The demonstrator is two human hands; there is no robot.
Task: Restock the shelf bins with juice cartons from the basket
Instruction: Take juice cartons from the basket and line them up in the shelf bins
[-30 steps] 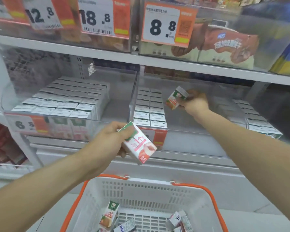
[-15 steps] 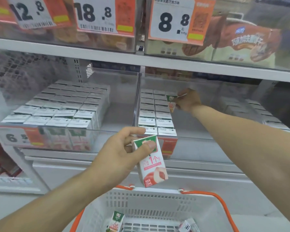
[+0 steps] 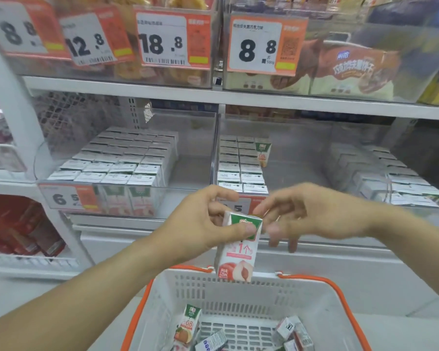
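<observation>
From the head view, a white shop shelving unit (image 3: 238, 97) is filling the scene, with clear plastic bins sitting on its boards. Price tags (image 3: 254, 44) are hanging on the fronts of the upper bins, which are holding snack packs. On the middle board, the left bin (image 3: 127, 198) is holding tight rows of juice cartons (image 3: 117, 158) almost to its right wall. The middle bin (image 3: 314, 153) is holding two rows of cartons along its left wall, and one lone carton (image 3: 262, 150) is standing upright just beside those rows at the back. To the right of that carton the bin floor is lying bare as far as a further stack of cartons (image 3: 395, 178) on the far right.

Below, a white basket (image 3: 238, 295) with an orange rim is sitting close under the hands, with a few loose cartons (image 3: 188, 325) lying tilted on its floor.

The left hand (image 3: 200, 229) is reaching forward over the basket's far rim, thumb and curled fingers pinching the top of a peach juice carton (image 3: 236, 249), which is hanging upright above that rim. The right hand (image 3: 309, 214) is coming in from the right at the same height, its fingers loosely spread and blurred, fingertips (image 3: 271, 229) just beside the carton's top corner; whether they are touching it cannot be told.
</observation>
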